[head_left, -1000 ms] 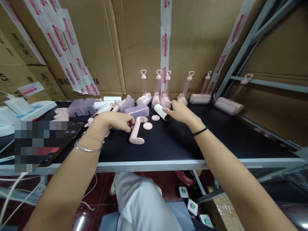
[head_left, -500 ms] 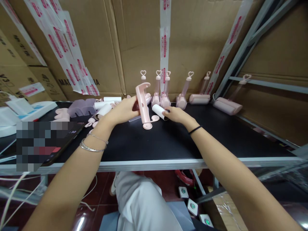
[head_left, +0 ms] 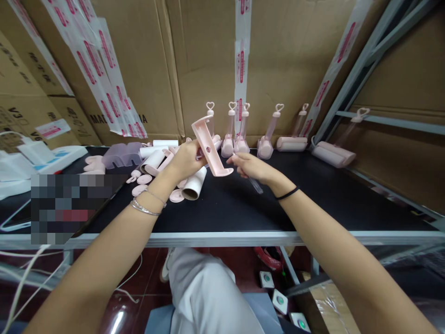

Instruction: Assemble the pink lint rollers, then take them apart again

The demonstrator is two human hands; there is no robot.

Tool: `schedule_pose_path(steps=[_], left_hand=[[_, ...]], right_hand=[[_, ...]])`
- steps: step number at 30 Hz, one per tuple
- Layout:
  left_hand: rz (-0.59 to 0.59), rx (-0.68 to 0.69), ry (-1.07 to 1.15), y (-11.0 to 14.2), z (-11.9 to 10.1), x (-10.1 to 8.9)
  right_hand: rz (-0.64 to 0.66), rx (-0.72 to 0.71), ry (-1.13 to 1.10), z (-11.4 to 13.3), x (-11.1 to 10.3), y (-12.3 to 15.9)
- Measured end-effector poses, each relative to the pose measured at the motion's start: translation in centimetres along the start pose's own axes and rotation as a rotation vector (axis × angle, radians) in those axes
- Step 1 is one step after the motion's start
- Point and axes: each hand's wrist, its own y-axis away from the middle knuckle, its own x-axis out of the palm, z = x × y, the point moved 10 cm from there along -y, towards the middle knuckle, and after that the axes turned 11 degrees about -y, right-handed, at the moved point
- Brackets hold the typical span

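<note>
My left hand (head_left: 189, 161) is closed around a pink plastic roller holder (head_left: 209, 149), a long trough with upturned ends and a hole in its middle, held tilted above the table. My right hand (head_left: 248, 168), just right of the holder's lower end, pinches a clear plastic handle (head_left: 256, 186) that points down toward the table. Under my left hand lies a white paper roll (head_left: 194, 183), its hollow end facing me. Pink round caps (head_left: 176, 195) rest beside that roll. More white rolls (head_left: 153, 161) and pink parts lie left of my left hand.
Pink rollers with clear handles and heart-shaped loops (head_left: 265, 146) stand along the back cardboard wall. A phone-like device (head_left: 100, 204), a power strip (head_left: 66, 157) and a purple translucent part (head_left: 121, 155) are on the left. A metal edge (head_left: 225, 238) bounds the black table.
My right hand has let go of the white roll, which now lies lower left beneath my left hand with the caps. It now holds a clear handle. The pink holder has tilted further.
</note>
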Motion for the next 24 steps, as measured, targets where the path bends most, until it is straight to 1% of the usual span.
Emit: schedule_pose_path(steps=[2,3,4,5,6,8,10,13,18,21,24], left_hand=[[0.006,-0.001,0.009,0.1,0.1,0.4],[0.010,0.007,0.014,0.2,0.0,0.7],[0.013,0.023,0.021,0.3,-0.2,0.9],[0.015,0.045,0.030,0.4,-0.6,1.1],[0.013,0.070,0.040,0.5,-1.0,1.3],[0.010,0.121,0.047,0.6,-2.0,1.6],[0.012,0.153,0.021,0.6,-2.7,2.0],[0.013,0.178,-0.042,0.5,-3.2,2.3],[-0.056,0.281,-0.093,0.6,-3.7,2.1],[-0.046,0.322,-0.105,0.6,-4.0,2.5],[0.024,0.361,-0.134,1.0,-4.7,3.3]], right_hand=[[-0.166,-0.197,0.117,2.4,-2.4,0.4],[-0.197,-0.302,0.159,3.7,-2.9,0.9],[-0.181,-0.389,0.182,4.9,-2.7,1.5],[-0.136,-0.450,0.194,5.8,-2.2,2.0],[-0.080,-0.483,0.207,6.4,-1.6,2.4],[-0.017,-0.487,0.257,6.9,-0.5,3.1],[-0.033,-0.473,0.323,7.2,-0.2,3.5],[-0.044,-0.469,0.397,7.2,0.1,3.7],[0.000,-0.420,0.521,6.8,0.8,3.5],[-0.007,-0.382,0.476,6.5,0.9,3.2],[0.022,-0.411,0.325,6.4,1.1,3.1]])
